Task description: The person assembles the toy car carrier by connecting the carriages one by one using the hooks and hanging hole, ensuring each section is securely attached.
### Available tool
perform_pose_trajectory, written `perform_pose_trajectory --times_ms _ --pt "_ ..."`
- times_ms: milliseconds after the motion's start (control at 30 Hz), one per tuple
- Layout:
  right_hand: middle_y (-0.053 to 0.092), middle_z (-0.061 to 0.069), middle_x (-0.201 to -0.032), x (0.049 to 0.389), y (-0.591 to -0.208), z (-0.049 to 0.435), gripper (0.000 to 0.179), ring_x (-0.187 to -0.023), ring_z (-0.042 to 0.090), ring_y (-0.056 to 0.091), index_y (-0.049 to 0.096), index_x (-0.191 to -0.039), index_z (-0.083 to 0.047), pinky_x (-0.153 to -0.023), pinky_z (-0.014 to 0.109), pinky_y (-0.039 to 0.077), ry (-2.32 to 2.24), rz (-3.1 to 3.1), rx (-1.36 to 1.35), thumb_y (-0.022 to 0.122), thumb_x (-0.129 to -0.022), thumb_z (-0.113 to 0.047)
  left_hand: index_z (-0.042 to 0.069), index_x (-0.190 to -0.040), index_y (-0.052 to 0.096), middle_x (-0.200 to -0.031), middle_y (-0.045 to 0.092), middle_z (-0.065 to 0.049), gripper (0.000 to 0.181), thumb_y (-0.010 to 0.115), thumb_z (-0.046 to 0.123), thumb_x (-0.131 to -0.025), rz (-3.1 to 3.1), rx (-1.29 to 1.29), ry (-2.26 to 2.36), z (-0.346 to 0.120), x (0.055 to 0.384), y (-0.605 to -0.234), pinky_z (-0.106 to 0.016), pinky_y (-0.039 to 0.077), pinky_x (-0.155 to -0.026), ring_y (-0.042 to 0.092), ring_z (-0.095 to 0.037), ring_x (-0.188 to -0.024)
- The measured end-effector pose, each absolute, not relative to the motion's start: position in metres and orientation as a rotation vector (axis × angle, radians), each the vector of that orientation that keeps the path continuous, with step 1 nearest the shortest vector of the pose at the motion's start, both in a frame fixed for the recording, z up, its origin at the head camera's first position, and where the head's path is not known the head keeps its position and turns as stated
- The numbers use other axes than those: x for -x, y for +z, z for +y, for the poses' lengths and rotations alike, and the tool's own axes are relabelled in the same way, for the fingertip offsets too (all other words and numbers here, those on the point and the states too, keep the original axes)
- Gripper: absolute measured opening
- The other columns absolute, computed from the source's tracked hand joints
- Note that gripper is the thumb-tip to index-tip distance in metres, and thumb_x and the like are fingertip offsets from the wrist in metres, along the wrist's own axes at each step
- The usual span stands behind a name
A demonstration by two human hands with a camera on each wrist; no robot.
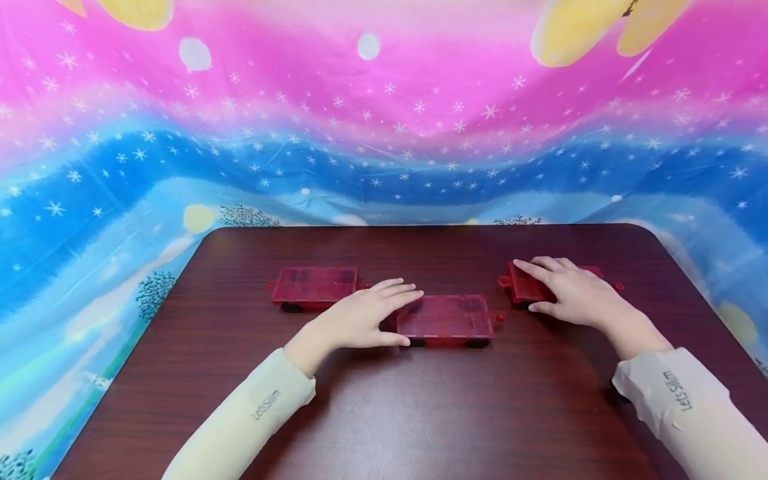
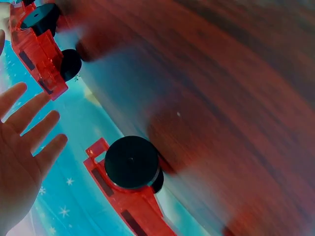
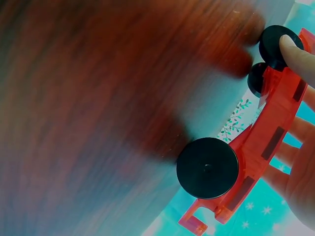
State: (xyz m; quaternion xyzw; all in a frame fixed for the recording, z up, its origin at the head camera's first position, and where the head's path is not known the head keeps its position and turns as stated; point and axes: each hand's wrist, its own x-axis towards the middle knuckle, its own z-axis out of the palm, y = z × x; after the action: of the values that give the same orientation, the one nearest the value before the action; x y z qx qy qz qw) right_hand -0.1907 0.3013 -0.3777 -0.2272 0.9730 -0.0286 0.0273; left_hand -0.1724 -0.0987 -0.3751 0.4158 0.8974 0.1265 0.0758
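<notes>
Three see-through red toy wagons with black wheels stand on the table. My left hand [image 1: 360,315] is at the left end of the middle wagon [image 1: 447,319], with fingers straight and spread and the thumb by its near wheel. Behind that hand is the left wagon [image 1: 318,285], its right end partly covered. In the left wrist view the fingers lie close to one wagon [image 2: 42,64]. My right hand [image 1: 573,293] grips the right wagon [image 1: 527,285] from above. Its thumb touches a black wheel [image 3: 276,46] in the right wrist view, and the fingers lie across the far side.
The dark brown wooden table [image 1: 408,413] has rounded far corners. Beyond its far edge hangs a pink and blue cloth [image 1: 384,153] printed with snowflakes. Small hooks and loops stick out from the wagon ends, including a hook [image 1: 499,318] on the middle one.
</notes>
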Motion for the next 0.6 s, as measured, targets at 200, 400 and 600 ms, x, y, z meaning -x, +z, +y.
perform_pose_trajectory --times_ms 200,400,600 --pt "0.047 0.023 -0.144 0.1894 -0.3772 0.3023 0.088 -0.128 0.047 0.043 0.036 -0.154 -0.02 -0.09 0.066 0.049 -0.079 3.007 0.722 0.08 -0.081 -0.037 0.022 -0.156 0.035 -0.158 0.04 -0.001 0.08 0.067 0.054 -0.089 2.656 -1.206 0.357 -0.0944 0.1744 -0.3765 -0.038 0.039 -0.116 0.035 -0.02 -0.147" --pt "0.048 0.022 -0.142 0.1853 -0.3763 0.303 0.087 -0.126 0.044 0.044 0.037 -0.154 -0.02 -0.089 0.067 0.049 -0.081 3.011 0.716 0.08 -0.08 -0.037 0.022 -0.155 0.036 -0.158 0.041 -0.002 0.08 0.069 0.051 -0.089 2.633 -1.182 0.371 -0.093 0.1743 -0.3751 -0.038 0.038 -0.117 0.038 -0.02 -0.146" --pt "0.049 0.022 -0.141 0.1806 -0.3736 0.3048 0.088 -0.123 0.043 0.045 0.037 -0.154 -0.02 -0.087 0.066 0.05 -0.086 3.02 0.712 0.081 -0.08 -0.037 0.021 -0.154 0.039 -0.156 0.044 -0.003 0.079 0.071 0.05 -0.088 2.635 -1.187 0.366 -0.0913 0.1763 -0.3736 -0.037 0.038 -0.117 0.041 -0.02 -0.144"
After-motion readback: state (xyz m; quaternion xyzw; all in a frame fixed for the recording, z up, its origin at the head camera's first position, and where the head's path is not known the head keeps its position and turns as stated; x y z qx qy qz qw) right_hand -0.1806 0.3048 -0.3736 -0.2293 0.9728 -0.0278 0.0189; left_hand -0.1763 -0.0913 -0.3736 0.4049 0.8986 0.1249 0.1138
